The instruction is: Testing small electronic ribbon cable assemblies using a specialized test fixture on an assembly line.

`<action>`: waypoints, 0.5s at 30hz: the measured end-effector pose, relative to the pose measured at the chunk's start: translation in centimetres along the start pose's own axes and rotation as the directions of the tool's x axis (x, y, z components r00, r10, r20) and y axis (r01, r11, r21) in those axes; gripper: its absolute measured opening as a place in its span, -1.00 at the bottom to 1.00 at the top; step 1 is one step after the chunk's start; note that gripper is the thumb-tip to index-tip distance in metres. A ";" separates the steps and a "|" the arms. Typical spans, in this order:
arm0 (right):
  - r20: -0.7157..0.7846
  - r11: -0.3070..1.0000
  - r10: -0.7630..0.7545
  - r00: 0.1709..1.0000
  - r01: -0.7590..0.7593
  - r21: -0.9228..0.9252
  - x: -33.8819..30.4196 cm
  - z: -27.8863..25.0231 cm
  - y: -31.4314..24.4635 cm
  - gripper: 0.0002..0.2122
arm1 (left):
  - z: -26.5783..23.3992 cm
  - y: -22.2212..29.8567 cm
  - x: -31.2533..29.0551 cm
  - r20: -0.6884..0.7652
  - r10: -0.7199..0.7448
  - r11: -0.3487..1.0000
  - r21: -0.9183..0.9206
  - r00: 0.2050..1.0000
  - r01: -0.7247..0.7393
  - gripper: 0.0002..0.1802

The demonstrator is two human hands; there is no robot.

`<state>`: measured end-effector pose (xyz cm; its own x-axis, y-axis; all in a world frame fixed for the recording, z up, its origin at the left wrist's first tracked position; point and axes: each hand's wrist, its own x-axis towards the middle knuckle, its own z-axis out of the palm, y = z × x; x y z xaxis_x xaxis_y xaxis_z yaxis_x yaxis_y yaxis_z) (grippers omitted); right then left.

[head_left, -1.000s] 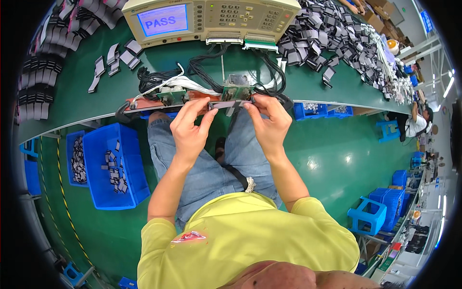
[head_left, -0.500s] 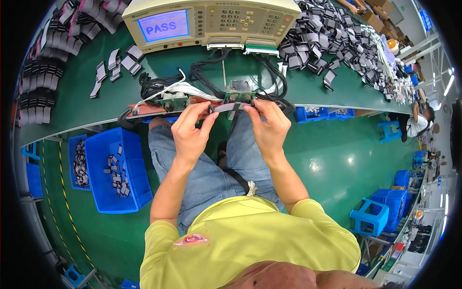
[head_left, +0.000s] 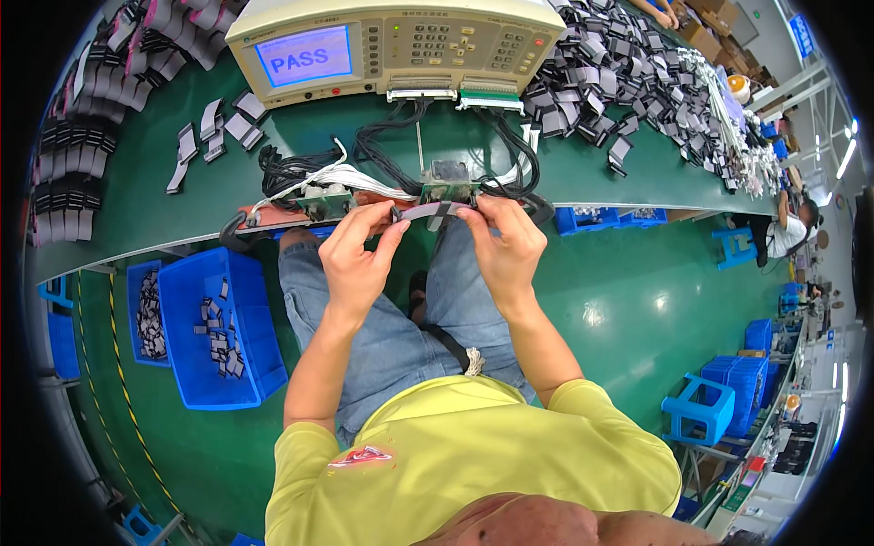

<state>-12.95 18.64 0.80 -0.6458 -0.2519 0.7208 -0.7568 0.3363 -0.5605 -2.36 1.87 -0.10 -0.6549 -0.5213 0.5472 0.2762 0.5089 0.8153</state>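
Note:
A short grey ribbon cable [head_left: 424, 211] with dark connector ends is stretched in a shallow arch between my two hands, at the table's near edge. My left hand [head_left: 355, 259] pinches its left end between thumb and fingers. At the other end, the fingertips of my right hand [head_left: 506, 255] close on the cable. Just beyond it stands a green circuit-board fixture [head_left: 446, 191] with black wires running into it. Whether the cable's connectors touch this fixture, I cannot tell. A second board [head_left: 325, 206] with white and black wires sits left of it, beyond my left hand.
A beige tester [head_left: 391, 55] with a lit screen stands at the back of the green table [head_left: 300, 118]. Ribbon cables lie in a heap [head_left: 592, 82] to its right and in stacks [head_left: 73, 164] at far left. Blue bins [head_left: 187, 364] stand on the floor at left, a blue stool [head_left: 696, 409] at right.
The whole view has shifted slightly. Both hands keep their pinch on the ribbon cable, which sits slightly lower in the picture; little else differs.

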 end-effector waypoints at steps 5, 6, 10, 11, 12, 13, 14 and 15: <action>0.026 1.000 0.019 0.999 -0.019 -0.010 0.2 -0.2 -0.2 -0.77 | 0.0 0.2 0.1 0.005 -0.015 1.000 0.002 1.000 0.015 -0.68; 0.016 1.000 0.009 1.000 -0.009 0.000 0.2 -0.1 0.0 -0.77 | 0.0 0.2 0.1 0.000 -0.010 1.000 0.006 1.000 0.010 -0.68; 0.016 1.000 0.020 1.000 -0.019 -0.018 0.2 -0.3 -0.3 -0.76 | -0.1 0.2 0.1 0.000 -0.007 1.000 0.019 1.000 0.007 -0.68; 0.024 0.999 0.039 0.999 -0.039 -0.028 0.3 -0.2 -0.3 -0.76 | -0.1 0.2 0.1 0.002 -0.007 1.000 0.021 1.000 0.007 -0.68; 0.031 0.998 0.059 0.998 -0.058 -0.039 0.4 -0.2 -0.3 -0.76 | -0.1 0.1 0.0 0.005 -0.012 1.000 0.025 1.000 0.012 -0.68; 0.029 0.998 0.060 0.998 -0.059 -0.038 0.3 0.0 -0.3 -0.76 | -0.1 0.1 0.0 0.008 -0.017 0.999 0.030 1.000 0.017 -0.68; -0.003 0.998 0.057 0.998 -0.057 -0.040 0.2 0.2 -0.1 -0.75 | 0.0 0.0 0.0 0.010 -0.014 0.999 0.029 1.000 0.014 -0.68; -0.035 0.998 0.053 0.998 -0.054 -0.041 0.2 0.5 0.0 -0.75 | 0.1 -0.2 0.0 0.003 -0.006 1.000 0.022 1.000 0.006 -0.68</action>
<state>-13.13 18.19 0.71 -0.6809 -0.2020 0.7040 -0.7158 0.3868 -0.5814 -2.48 1.88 -0.25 -0.6590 -0.5220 0.5415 0.2569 0.5204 0.8144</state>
